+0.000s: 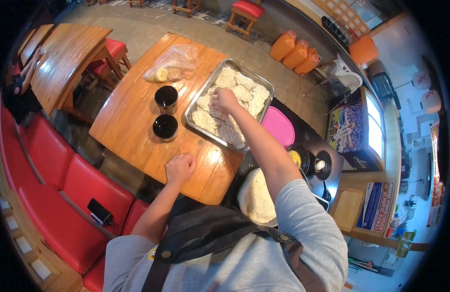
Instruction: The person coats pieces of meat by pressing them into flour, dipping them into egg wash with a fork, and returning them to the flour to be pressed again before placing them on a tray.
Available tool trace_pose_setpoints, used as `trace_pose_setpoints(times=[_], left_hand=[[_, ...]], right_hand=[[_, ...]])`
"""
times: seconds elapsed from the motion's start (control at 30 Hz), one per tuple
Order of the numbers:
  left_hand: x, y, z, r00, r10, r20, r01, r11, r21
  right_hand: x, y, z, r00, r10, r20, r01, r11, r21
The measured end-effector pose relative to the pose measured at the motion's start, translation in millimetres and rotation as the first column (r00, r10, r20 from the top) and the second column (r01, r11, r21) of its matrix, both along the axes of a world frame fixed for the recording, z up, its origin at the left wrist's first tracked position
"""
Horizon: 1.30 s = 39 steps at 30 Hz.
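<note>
My right hand [225,100] is over a metal tray [191,118] filled with pale, crumb-coated pieces [244,80]. Its fingers are bent together and point down at the coated pieces near the tray's left side; what they pinch, if anything, is hidden. Closed in a fist, my left hand [181,168] rests at the near part of the wooden table [130,121], with nothing showing in it. Close to my right forearm is a large container of breadcrumbs [256,197], partly covered by my arm.
Two black cups [166,127] and a clear plastic bag [178,61] with something yellowish stand left of the tray. A pink lid or plate [278,126], a bowl with yellow contents [295,156] and a small black pan holding eggs [322,165] are to the right. Red seats [93,187] line the left.
</note>
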<state>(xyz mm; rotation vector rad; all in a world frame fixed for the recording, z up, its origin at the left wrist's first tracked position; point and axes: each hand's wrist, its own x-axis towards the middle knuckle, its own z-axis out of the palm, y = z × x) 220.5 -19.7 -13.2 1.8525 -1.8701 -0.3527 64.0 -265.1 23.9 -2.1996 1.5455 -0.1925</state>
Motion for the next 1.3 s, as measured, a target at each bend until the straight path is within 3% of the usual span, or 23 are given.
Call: trace_pose_setpoints(times=[0.13, 0.23, 0.37, 0.43, 0.57, 0.6, 0.63, 0.7, 0.77, 0.87, 0.9, 0.97, 1.3], left_hand=[[-0.8, 0.7, 2.0, 1.0, -0.001, 0.004, 0.001, 1.0, 0.009], [-0.6, 0.0, 1.0, 1.0, 0.006, 0.006, -0.006, 1.0, 0.0], [-0.1, 0.7, -1.3, 1.0, 0.013, -0.004, -0.013, 1.0, -0.026], [-0.2, 1.2, -2.1, 1.0, 0.013, 0.008, -0.013, 1.0, -0.024], [-0.7, 1.1, -4.4, 0.999, 0.007, 0.043, -0.007, 1.0, -0.007], [-1.3, 1.6, -3.8, 0.999, -0.006, 0.044, 0.006, 1.0, -0.007], [-1.9, 1.5, -3.1, 0.998, 0.001, 0.067, -0.001, 1.0, 0.0], [-2.6, -0.6, -3.6, 0.996, -0.002, 0.093, 0.002, 1.0, 0.001], [-2.7, 0.8, -7.4, 0.998, -0.006, 0.062, 0.009, 0.999, -0.046], [-3.7, 1.7, -8.2, 0.996, -0.009, 0.09, 0.012, 0.999, -0.037], [-4.7, 2.5, -5.9, 0.995, -0.014, 0.095, 0.017, 0.999, -0.04], [-4.6, 1.4, -0.2, 0.992, 0.003, 0.13, -0.002, 1.0, -0.007], [-3.6, 2.5, -2.7, 0.995, -0.012, 0.097, 0.014, 1.0, -0.02]], right_hand=[[4.8, 11.1, -1.8, 0.997, 0.07, 0.025, -0.069, 0.997, -0.019], [9.4, 15.5, -5.3, 0.999, 0.04, 0.028, -0.037, 0.994, -0.104], [1.0, 17.7, 11.6, 0.999, 0.007, 0.044, -0.004, 0.997, -0.074], [-6.1, 20.6, 23.8, 0.942, -0.14, 0.306, 0.169, 0.983, -0.072], [-30.9, 41.4, 56.8, 0.925, -0.219, 0.312, 0.269, 0.955, -0.127], [-45.8, 41.1, 43.8, 0.934, -0.141, 0.33, 0.168, 0.984, -0.057], [-56.8, 47.9, 38.5, 0.931, -0.152, 0.332, 0.181, 0.982, -0.058], [-72.8, 64.1, 30.3, 0.955, -0.09, 0.283, 0.149, 0.97, -0.192], [-75.4, 69.2, 24.4, 0.973, -0.123, 0.197, 0.162, 0.966, -0.201], [-60.5, 71.4, 3.6, 0.988, 0.022, 0.154, 0.039, 0.924, -0.381], [-59.3, 74.4, 3.4, 0.987, 0.017, 0.159, 0.046, 0.923, -0.383], [-54.3, 77.1, 4.5, 0.998, 0.0, -0.058, -0.017, 0.955, -0.296], [-58.8, 69.9, -0.1, 0.999, 0.035, -0.026, -0.04, 0.975, -0.218]])
